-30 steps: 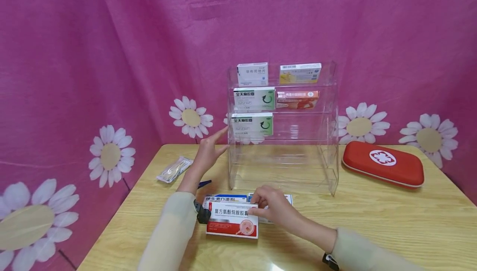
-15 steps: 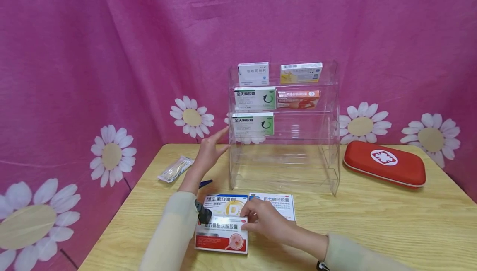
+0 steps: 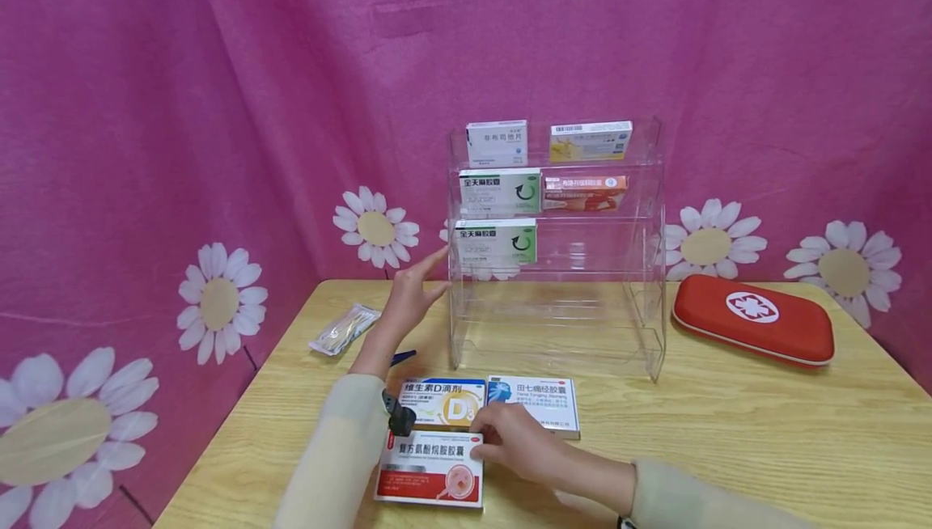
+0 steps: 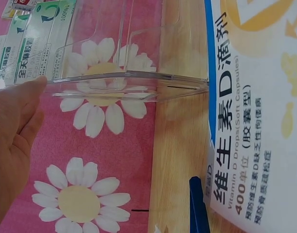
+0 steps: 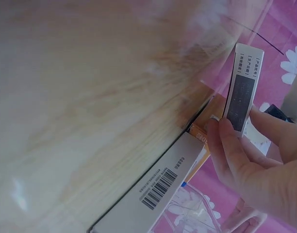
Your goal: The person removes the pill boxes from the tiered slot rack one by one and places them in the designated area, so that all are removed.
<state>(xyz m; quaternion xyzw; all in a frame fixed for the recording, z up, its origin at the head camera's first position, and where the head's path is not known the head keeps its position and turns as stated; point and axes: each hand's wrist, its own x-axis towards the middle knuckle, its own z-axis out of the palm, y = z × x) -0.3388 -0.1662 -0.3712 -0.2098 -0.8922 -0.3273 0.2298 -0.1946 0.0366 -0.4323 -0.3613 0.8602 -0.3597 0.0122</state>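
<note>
My right hand [image 3: 520, 446] pinches the right end of a red-and-white medicine box [image 3: 429, 480] low over the table's front. In the right wrist view, thumb and fingers grip that box [image 5: 243, 90] by its printed end. Just behind it lie a vitamin D drops box [image 3: 440, 404] and a white-and-blue medicine box [image 3: 542, 404]. My left hand [image 3: 408, 298] touches the left side of a clear tiered display rack [image 3: 557, 302], its fingers extended; the left wrist view shows fingertips at the rack's edge. Two green-and-white boxes [image 3: 495, 242] stand on its left side, one per tier.
Higher on the rack stand a white box [image 3: 497, 145], a yellow-and-white box [image 3: 591, 142] and a red box [image 3: 585, 193]. A red zip case [image 3: 753, 320] lies right, a cotton swab packet [image 3: 345, 330] left. A dark blue object [image 3: 403, 357] is partly hidden by my left forearm.
My right hand has brought the red-and-white box toward the table's front and slightly left, uncovering the two boxes behind it. The left hand stays at the rack.
</note>
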